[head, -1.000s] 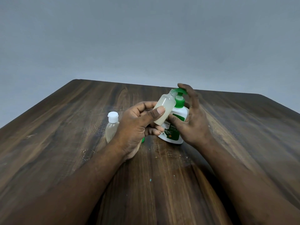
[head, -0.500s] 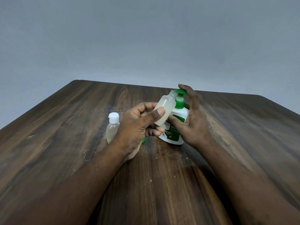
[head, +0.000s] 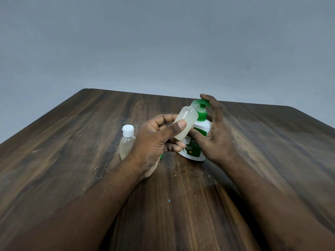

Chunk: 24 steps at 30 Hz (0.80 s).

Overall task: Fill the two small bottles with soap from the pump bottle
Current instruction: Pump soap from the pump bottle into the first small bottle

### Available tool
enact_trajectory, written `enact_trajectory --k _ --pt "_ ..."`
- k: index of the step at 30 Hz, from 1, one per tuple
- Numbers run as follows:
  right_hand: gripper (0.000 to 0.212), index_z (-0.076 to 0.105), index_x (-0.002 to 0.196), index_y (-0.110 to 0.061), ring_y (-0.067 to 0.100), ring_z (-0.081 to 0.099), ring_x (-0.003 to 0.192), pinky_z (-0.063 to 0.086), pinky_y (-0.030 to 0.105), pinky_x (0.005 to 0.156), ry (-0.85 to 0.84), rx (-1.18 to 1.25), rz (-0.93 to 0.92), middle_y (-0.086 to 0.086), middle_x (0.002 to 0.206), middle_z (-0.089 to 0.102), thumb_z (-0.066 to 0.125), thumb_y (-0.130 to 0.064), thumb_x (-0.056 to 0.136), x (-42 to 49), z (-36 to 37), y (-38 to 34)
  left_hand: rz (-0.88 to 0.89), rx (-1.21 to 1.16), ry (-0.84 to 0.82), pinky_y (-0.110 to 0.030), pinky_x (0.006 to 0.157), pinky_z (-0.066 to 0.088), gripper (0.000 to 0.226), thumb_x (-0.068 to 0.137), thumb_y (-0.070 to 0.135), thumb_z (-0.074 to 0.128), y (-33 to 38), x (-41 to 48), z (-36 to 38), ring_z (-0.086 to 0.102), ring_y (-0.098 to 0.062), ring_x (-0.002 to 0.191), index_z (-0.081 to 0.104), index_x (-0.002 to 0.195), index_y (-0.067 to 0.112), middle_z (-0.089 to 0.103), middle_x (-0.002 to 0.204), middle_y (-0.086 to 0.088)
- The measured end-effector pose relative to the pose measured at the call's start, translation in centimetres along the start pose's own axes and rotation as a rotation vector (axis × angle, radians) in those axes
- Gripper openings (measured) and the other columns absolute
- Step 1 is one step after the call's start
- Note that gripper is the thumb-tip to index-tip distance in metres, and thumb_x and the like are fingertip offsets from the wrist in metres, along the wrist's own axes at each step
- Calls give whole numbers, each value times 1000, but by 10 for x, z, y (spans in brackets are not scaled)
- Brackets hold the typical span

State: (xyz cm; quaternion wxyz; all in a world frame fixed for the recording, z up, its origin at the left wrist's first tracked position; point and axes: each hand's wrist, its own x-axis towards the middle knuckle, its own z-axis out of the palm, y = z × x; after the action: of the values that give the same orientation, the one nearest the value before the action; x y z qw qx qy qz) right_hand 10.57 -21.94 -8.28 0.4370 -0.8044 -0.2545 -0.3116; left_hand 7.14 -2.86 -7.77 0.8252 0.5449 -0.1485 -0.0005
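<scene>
Pump bottle (head: 205, 126) of soap stood upright near the middle of the wooden table (head: 72, 160). The person's right hand (head: 219, 138) gripped it, with the thumb across the label and 1 finger curled over the green pump head (head: 204, 102). The left hand (head: 155, 142) held the uncapped small bottle (head: 186, 122) between thumb and fingers, tilted so that its open neck met the nozzle. Pale soap appeared to fill most of that bottle, though the exact level could not be read through the cloudy plastic.

The capped small bottle (head: 126, 143) stood on the table just behind the left wrist, its white cap (head: 128, 130) closed and pale liquid visible inside. By that evidence, 1 of the 2 fills looked finished.

A small green object (head: 161, 156) showed at the edge of the left hand, beside the pump bottle's base. It may have been the open bottle's cap, but too little of it showed to say.

Judged from the scene, what remained was to top up the bottle in hand, close it and set it down beside its twin. No spilled soap could be made out on the table.
</scene>
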Motion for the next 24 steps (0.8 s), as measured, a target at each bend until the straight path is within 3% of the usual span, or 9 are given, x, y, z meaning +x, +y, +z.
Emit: enact_trajectory --k 4,8,12,16,20,22,24 --pt "86 34 156 -29 -4 70 105 54 11 77 -2 8 -2 -49 124 54 85 -15 88 1 0 -1 6 0 3 -20 51 56 49 77 33 79 1 0 -1 68 -18 59 70 117 7 75 89 -18" --pt "76 39 149 -26 0 72 102 58 20 78 -3 3 -11 -44 121 58 85 -16 89 3 0 0 2 8 4 -20 50 56 48 77 31 79 0 0 -1 68 -18 58 70 118 6 76 92 -18" --pt "75 41 147 -29 -5 69 107 54 13 83 17 -8 -5 -45 122 58 87 -19 88 2 1 -1 -3 11 4 -20 50 56 49 77 32 80 -2 -1 -2 68 -21 59 71 117 6 76 91 -18" --pt "86 35 155 -33 -1 69 110 59 20 84 1 -14 5 -35 126 61 87 -17 87 1 0 -1 2 -5 4 -20 50 56 48 77 31 79 0 -1 0 68 -19 58 70 117 6 75 87 -17" --pt "88 36 157 -27 -1 70 109 56 15 83 7 -4 -17 -45 125 56 87 -13 87 1 0 1 6 -6 3 -20 50 57 47 77 31 79 1 -1 0 68 -18 58 70 116 7 75 87 -16" --pt "83 37 152 -32 1 69 112 58 20 85 7 -6 -31 -45 127 54 86 -15 88 2 0 1 7 0 6 -20 50 57 47 77 31 79 1 -1 0 69 -18 58 70 116 7 75 89 -17" --pt "78 38 145 -37 -4 68 110 55 15 84 17 -28 -27 -45 125 55 87 -19 87 3 1 0 2 8 9 -20 50 56 48 76 32 79 0 -1 -1 69 -19 59 71 117 7 76 91 -17"
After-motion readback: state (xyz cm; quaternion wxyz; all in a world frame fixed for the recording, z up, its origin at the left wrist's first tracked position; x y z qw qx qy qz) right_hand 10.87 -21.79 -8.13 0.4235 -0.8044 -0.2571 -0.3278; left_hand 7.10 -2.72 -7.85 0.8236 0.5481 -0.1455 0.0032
